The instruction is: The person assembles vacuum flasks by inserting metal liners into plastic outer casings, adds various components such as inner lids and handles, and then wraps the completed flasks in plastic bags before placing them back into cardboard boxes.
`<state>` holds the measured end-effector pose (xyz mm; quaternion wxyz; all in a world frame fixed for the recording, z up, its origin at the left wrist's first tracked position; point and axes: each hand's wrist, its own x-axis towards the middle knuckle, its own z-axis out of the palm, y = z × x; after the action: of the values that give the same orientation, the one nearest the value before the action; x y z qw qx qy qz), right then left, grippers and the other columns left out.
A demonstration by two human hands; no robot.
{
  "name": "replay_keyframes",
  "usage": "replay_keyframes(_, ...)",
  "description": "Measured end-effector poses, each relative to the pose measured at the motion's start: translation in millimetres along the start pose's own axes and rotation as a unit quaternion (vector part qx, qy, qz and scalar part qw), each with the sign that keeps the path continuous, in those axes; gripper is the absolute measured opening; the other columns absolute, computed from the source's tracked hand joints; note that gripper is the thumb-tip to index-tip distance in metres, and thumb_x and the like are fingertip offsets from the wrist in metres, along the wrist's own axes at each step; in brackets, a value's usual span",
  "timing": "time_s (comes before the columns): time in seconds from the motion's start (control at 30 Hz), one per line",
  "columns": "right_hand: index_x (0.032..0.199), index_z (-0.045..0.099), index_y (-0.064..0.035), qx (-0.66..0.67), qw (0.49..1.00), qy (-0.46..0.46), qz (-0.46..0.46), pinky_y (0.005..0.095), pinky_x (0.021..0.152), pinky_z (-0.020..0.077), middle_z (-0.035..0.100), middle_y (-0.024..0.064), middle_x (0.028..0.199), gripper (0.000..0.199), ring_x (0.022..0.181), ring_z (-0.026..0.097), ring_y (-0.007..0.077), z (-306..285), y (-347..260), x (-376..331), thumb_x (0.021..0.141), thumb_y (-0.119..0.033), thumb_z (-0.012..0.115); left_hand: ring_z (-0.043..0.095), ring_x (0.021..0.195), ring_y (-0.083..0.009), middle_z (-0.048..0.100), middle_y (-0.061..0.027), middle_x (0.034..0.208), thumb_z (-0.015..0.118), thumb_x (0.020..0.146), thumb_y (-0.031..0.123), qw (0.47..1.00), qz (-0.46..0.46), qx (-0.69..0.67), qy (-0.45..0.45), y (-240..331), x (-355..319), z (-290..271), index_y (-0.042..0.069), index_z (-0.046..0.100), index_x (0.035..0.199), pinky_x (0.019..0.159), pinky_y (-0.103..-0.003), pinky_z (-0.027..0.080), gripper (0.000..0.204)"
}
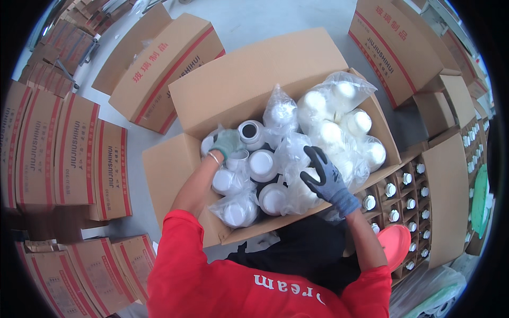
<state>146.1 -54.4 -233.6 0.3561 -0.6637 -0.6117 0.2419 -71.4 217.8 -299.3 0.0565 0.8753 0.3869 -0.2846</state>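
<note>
An open cardboard box stands in front of me, filled with white bottles, many in clear plastic bags. My left hand, in a pale green-grey glove, reaches into its left part beside an upright white bottle with a dark round opening. The fingers point down and are mostly hidden, so I cannot tell whether they grip anything. My right hand, in a grey glove with dark fingers, is over the bagged bottles near the box's front edge. Its thumb and fingers are spread apart, with nothing visibly held.
A divided carton of white-capped bottles sits at the right, by a red round stool or lid. Tall cartons line the left side. Other boxes stand behind, and clear plastic bags lie at lower right.
</note>
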Motion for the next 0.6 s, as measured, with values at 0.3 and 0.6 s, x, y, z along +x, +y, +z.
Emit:
replay_keyframes(0.3,0.137,0.045,-0.0066,0.032,0.998,0.010,-0.050,0.0465,0.102,0.0395,0.049,0.0227,0.132,0.064,0.120,0.048,0.0402,26,-16,30,0.081,-0.029,0.068,0.063,0.090,-0.0352,0.065,-0.0188,0.098,0.069,0.078,0.025,0.950,0.098,-0.270,0.120,-16,-19,24,0.005,0.064,0.095,0.077,-0.043,0.049,0.027)
replay_keyframes(0.6,0.136,0.044,-0.0062,0.010,0.997,-0.076,-0.022,0.0481,0.089,0.0477,0.052,0.0221,0.124,0.063,0.107,0.056,0.0416,44,-12,22,0.084,-0.035,0.065,0.057,0.110,-0.0422,0.056,-0.0276,0.115,0.072,0.077,0.040,0.953,0.078,-0.280,0.082,-3,-1,75,0.000,0.048,0.124,0.092,-0.048,0.047,0.066)
